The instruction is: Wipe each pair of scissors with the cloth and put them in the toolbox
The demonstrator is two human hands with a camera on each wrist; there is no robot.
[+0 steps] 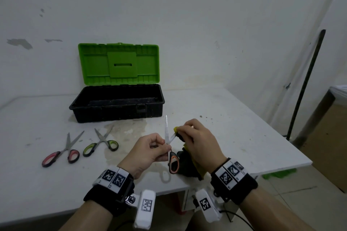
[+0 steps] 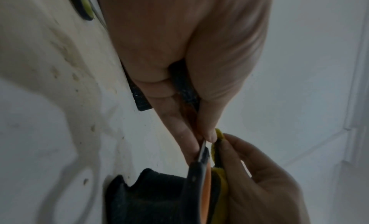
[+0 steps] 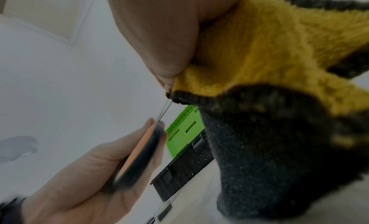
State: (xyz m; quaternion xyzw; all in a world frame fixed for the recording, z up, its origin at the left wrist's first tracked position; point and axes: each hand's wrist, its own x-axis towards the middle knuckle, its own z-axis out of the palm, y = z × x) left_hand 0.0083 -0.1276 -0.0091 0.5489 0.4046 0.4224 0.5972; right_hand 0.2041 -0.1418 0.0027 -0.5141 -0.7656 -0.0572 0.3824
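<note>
My left hand (image 1: 155, 146) pinches the orange-handled scissors (image 1: 173, 163) near the pivot, blades spread and pointing up over the table. My right hand (image 1: 189, 133) holds the yellow and dark grey cloth (image 1: 189, 167) and pinches a fold of it around one blade. In the right wrist view the cloth (image 3: 275, 69) fills the frame, with its edge on the thin blade (image 3: 164, 109). In the left wrist view the scissors (image 2: 201, 177) sit between my fingertips. The toolbox (image 1: 116, 103) stands open behind, black tub, green lid up. Red-handled scissors (image 1: 62, 154) and green-handled scissors (image 1: 101, 144) lie at the left.
The white table (image 1: 244, 137) has stains near the toolbox; its right edge runs diagonally beside my right arm. A dark pole (image 1: 306, 84) leans against the wall at the right, next to a cardboard box (image 1: 328, 137) on the floor.
</note>
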